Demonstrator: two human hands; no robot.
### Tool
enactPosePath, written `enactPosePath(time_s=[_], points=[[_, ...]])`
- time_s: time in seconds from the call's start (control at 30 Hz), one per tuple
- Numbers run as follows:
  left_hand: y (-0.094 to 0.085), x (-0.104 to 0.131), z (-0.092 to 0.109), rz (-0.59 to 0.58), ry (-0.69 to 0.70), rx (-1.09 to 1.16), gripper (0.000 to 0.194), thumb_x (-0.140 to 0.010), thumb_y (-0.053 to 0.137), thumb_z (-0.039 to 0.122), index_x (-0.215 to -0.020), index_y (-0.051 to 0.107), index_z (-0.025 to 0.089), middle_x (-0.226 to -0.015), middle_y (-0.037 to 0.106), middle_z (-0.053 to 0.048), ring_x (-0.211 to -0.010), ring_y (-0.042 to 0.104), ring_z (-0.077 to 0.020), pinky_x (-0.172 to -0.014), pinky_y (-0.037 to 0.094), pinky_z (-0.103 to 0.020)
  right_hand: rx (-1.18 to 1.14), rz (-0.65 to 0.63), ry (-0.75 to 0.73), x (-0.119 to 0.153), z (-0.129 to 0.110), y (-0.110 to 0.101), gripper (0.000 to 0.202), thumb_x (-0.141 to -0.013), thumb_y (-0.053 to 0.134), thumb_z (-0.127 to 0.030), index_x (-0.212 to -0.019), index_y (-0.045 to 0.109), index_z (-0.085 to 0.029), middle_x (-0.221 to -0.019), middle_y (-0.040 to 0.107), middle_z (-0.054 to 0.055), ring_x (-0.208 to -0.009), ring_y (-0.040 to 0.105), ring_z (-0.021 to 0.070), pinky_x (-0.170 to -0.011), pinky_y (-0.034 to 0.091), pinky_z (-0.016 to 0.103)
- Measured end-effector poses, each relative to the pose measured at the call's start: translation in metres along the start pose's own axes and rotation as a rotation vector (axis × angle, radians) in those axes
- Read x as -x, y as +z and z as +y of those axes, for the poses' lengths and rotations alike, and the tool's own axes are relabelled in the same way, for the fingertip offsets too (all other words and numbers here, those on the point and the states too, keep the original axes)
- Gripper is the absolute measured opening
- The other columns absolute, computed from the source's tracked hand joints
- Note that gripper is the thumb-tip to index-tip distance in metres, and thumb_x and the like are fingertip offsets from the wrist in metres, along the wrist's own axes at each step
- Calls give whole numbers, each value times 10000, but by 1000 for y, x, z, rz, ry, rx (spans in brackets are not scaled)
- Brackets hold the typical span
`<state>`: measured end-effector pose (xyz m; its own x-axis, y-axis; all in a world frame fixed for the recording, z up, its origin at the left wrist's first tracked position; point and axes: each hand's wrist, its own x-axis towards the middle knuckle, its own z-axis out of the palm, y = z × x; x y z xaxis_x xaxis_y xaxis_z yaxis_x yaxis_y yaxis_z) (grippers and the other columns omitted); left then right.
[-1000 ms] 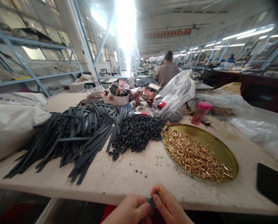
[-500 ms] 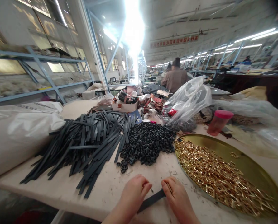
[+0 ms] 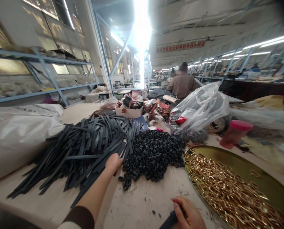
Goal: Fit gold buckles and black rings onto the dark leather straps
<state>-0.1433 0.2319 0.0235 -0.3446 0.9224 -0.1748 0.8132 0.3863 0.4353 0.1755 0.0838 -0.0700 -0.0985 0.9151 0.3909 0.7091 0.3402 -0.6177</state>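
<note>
My left hand [image 3: 114,163] reaches out to the right edge of a heap of flat black strips [image 3: 94,136], beside a pile of small black rings [image 3: 151,152]. Its fingertips are hidden, so what they touch or hold is unclear. Near the front edge of the view, my right hand [image 3: 188,212] is closed around a dark strip [image 3: 168,221], whose end points down and left. To the right, a round gold-coloured tray [image 3: 230,156] holds many small gold metal buckles [image 3: 228,187].
A large white sack [image 3: 20,136] lies at the left. Behind the piles are a small white box [image 3: 129,112], a clear plastic bag [image 3: 201,105] and a pink-lidded jar [image 3: 236,133]. A person [image 3: 183,83] is farther back, facing away.
My left hand has left the strip near my right hand and moved forward and left to the strip heap. My right hand is lower and slightly right. The view has shifted a little.
</note>
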Motion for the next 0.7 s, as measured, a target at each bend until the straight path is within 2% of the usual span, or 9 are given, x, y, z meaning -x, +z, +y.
enactPosePath(time_s=[0.07,0.13,0.2,0.27,0.33,0.43,0.53,0.7], points=[[-8,12,2,16,10,104,272,-842,510,312,-1059,528,151,-1056,563,-60,-897,566,-179,-766,477,-377,-70,53,107,-2,-9,-4,216,-821,449,-321,-880,620,-203,-916,679,83,-879,622,232,-782,502,346],[-16,35,5,27,33,241,220,-839,496,307,-979,531,141,-972,568,-46,-847,561,-166,-724,470,-338,-113,73,180,-10,-18,-8,208,-824,435,-307,-892,600,-199,-926,657,86,-867,612,224,-751,503,334],[-18,67,12,-19,56,403,154,-809,488,294,-860,504,150,-825,557,-17,-763,557,-148,-633,449,-262,-102,8,168,-25,-25,-13,198,-825,421,-267,-916,581,-194,-938,630,82,-834,606,205,-722,501,313],[-12,105,22,-139,64,580,140,-776,473,309,-793,462,170,-696,525,20,-637,542,-118,-521,409,-212,-34,-73,96,-45,-33,-16,208,-824,405,-223,-952,564,-185,-964,602,84,-814,597,190,-737,482,307],[-1,142,33,-285,41,739,130,-724,487,293,-761,435,180,-660,516,36,-581,534,-95,-484,386,-185,28,-109,39,-68,-41,-16,216,-824,416,-217,-979,560,-179,-971,589,88,-816,587,195,-755,456,315],[21,179,45,-424,-30,906,161,-664,493,292,-760,421,185,-669,529,34,-540,529,-77,-451,357,-164,61,-126,23,-94,-50,-9,138,-798,480,-230,-854,600,-191,-835,601,76,-772,574,226,-700,420,329],[37,193,49,-503,-107,1041,163,-644,500,282,-732,400,188,-643,533,33,-519,513,-75,-422,340,-156,71,-131,44,-105,-51,-2,85,-755,518,-190,-706,587,-196,-710,584,59,-695,553,226,-640,375,319],[48,192,45,-563,-152,1143,159,-640,518,240,-701,379,191,-598,521,40,-504,497,-79,-402,345,-160,-19,-120,122,-102,-38,0,75,-734,512,-194,-678,560,-204,-660,564,19,-654,525,189,-627,347,296]])
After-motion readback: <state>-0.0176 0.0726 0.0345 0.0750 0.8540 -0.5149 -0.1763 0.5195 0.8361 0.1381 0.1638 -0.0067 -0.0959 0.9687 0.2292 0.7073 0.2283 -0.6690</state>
